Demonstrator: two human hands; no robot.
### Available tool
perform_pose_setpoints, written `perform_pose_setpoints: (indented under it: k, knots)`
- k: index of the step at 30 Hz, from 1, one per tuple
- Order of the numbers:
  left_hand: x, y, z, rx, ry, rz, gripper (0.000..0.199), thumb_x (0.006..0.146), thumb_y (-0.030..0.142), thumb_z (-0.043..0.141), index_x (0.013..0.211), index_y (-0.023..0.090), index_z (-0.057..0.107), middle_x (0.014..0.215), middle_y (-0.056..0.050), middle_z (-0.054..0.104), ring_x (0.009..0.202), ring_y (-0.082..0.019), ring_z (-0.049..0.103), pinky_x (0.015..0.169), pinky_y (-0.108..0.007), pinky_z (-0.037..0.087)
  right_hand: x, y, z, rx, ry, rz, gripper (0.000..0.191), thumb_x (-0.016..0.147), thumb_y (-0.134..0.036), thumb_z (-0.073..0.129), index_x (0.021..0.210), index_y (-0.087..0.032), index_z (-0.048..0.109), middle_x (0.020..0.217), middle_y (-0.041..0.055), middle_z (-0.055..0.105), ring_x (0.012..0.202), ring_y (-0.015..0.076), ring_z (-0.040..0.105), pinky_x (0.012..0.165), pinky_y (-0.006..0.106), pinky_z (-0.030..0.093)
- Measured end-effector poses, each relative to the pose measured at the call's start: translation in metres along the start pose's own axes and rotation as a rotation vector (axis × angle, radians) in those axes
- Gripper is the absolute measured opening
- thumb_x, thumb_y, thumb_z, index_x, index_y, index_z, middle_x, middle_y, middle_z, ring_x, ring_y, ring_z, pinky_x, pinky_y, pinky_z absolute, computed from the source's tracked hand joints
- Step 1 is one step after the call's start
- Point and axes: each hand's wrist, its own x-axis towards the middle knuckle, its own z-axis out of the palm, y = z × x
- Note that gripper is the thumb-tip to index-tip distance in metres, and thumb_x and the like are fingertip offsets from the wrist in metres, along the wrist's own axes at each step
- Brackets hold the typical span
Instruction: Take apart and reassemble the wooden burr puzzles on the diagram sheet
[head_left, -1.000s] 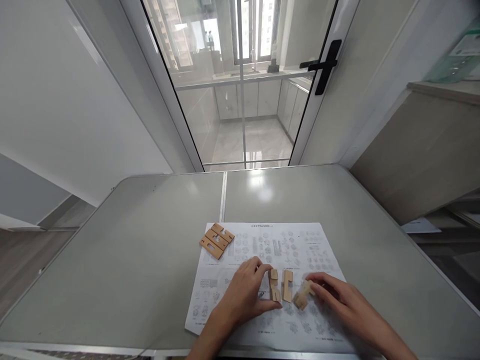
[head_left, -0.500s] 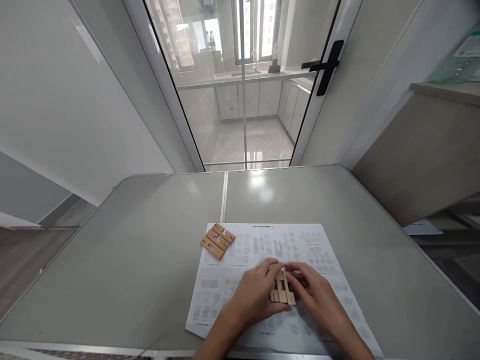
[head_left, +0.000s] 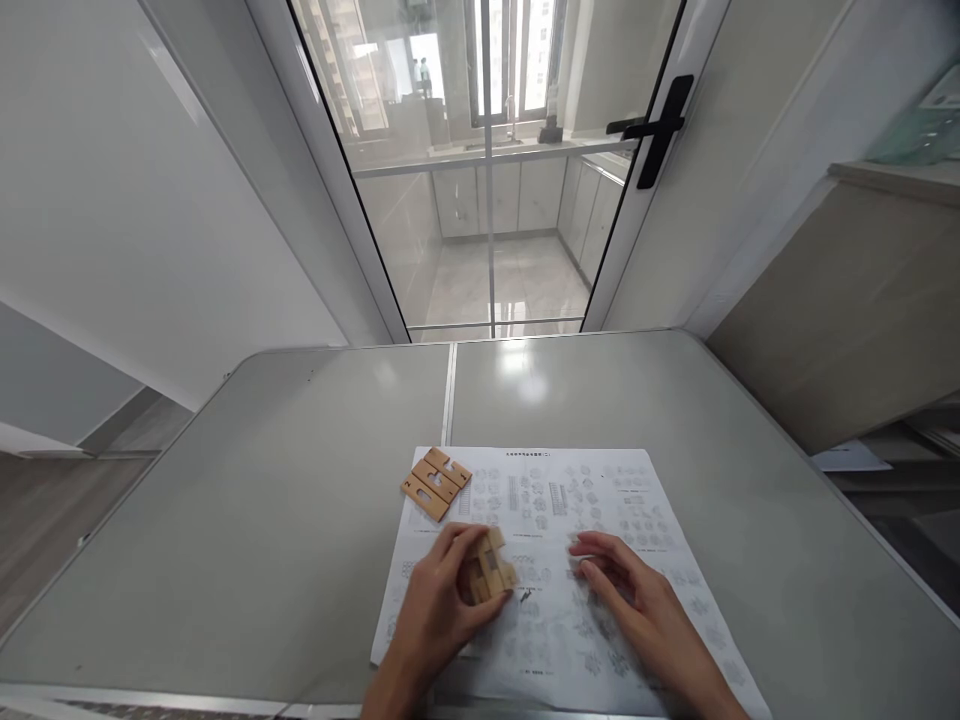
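Observation:
My left hand [head_left: 442, 590] is closed round a group of light wooden pieces [head_left: 491, 565], its thumb below and its fingers above them. My right hand [head_left: 634, 595] is apart from the pieces, over the right part of the printed sheet [head_left: 555, 640], its fingers curled with thumb and forefinger a little apart and nothing visible between them. A small dark item [head_left: 526, 595] lies on the sheet between the hands. Flat wooden plates [head_left: 436, 483] with cut-out slots and numbers lie side by side at the sheet's upper left corner.
The grey-green table [head_left: 262, 540] has a metal seam [head_left: 450, 390] running towards its far edge. Beyond stands a glass door with a black handle [head_left: 660, 130]. At the right is a wooden shelf unit [head_left: 847, 270] with a clear greenish container [head_left: 922, 125] on top.
My left hand has moved left with the wooden pieces, which are now tilted. My right hand has come off them and stays at the right. The small dark item now shows on the sheet.

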Motion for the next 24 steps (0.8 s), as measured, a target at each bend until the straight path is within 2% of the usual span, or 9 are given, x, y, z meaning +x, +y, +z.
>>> perform_pose_setpoints:
  k: [4,10,16,24]
  knots:
    - [-0.012,-0.026,-0.024,0.090,0.178,-0.119,0.051,0.083,0.040,0.078,0.130,0.028,0.063,0.126,-0.007,0.066,0.095,-0.023,0.072,0.077,-0.033,0.062,-0.002,0.002,-0.002,-0.016,-0.011,0.023,0.041,0.100,-0.058,0.055,0.126,-0.027,0.064,0.133,0.0096,0.071,0.112,0.0252,0.071,0.096,0.035,0.058]
    - [-0.009,-0.047,-0.041,0.253,0.300,-0.243,0.054,0.086,0.054,0.073,0.130,0.025,0.063,0.118,-0.005,0.067,0.071,-0.018,0.065,0.071,-0.034,0.060,-0.006,0.000,-0.002,-0.016,-0.021,0.036,0.042,0.101,-0.058,0.055,0.128,-0.028,0.064,0.131,0.0093,0.072,0.113,0.0248,0.071,0.093,0.033,0.058]
    - [-0.002,-0.058,-0.041,0.291,0.363,-0.284,0.058,0.085,0.058,0.072,0.130,0.024,0.063,0.123,-0.007,0.067,0.086,-0.024,0.069,0.079,-0.038,0.059,-0.008,0.004,-0.002,0.014,0.021,0.004,0.042,0.101,-0.056,0.056,0.127,-0.025,0.066,0.120,0.0106,0.076,0.104,0.0251,0.074,0.089,0.034,0.060]
    - [-0.002,-0.056,-0.039,0.296,0.357,-0.311,0.057,0.088,0.058,0.069,0.132,0.023,0.061,0.126,-0.009,0.066,0.088,-0.025,0.068,0.084,-0.042,0.059,-0.007,0.001,-0.003,0.000,0.006,0.001,0.042,0.100,-0.057,0.058,0.123,-0.025,0.070,0.118,0.0113,0.077,0.106,0.0261,0.074,0.087,0.032,0.061]
